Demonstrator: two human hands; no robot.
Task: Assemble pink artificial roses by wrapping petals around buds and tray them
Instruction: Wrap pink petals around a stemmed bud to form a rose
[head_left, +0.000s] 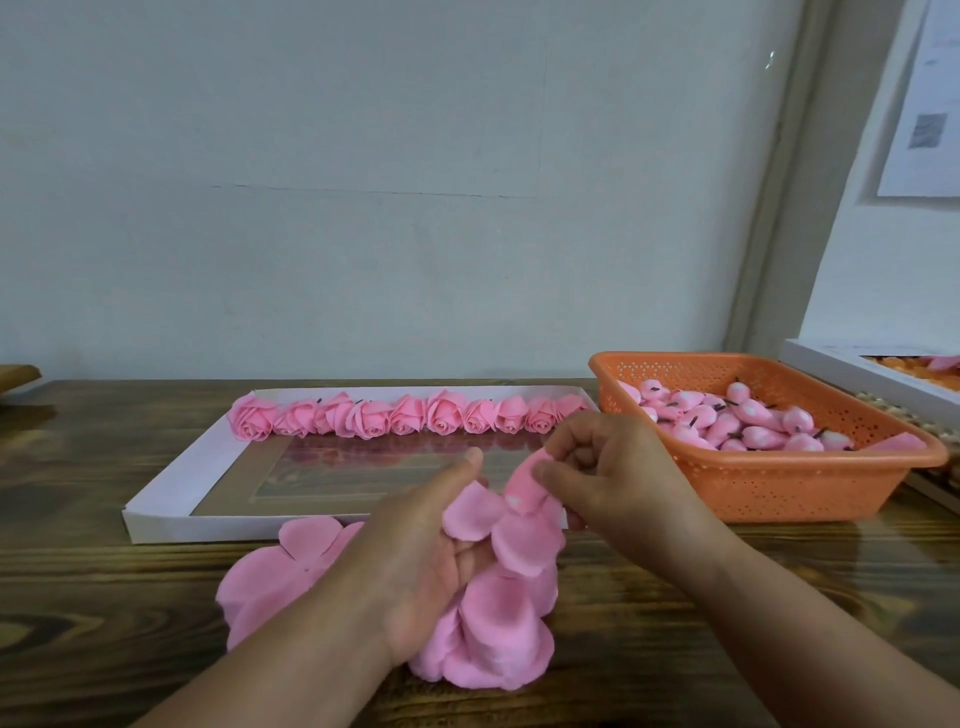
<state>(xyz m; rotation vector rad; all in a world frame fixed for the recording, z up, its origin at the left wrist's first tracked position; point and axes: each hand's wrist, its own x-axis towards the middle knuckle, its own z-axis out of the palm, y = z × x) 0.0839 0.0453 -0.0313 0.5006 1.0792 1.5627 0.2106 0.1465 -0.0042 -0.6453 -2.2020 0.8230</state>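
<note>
My left hand (431, 545) holds a strip of pink petals (498, 613) that hangs down to the wooden table, thumb raised, fingers curled under the petals. My right hand (613, 467) pinches a pink bud (524, 483) at the top of the strip, with a petal folded around it. More loose petals (275, 577) lie on the table to the left. Behind my hands, a white tray (171, 483) carries a row of several finished pink roses (405, 418) along its far edge.
An orange perforated basket (779, 483) with several pink buds (737, 415) stands at the right. A white box (831, 369) sits behind it at the far right edge. A pale wall closes off the back of the table.
</note>
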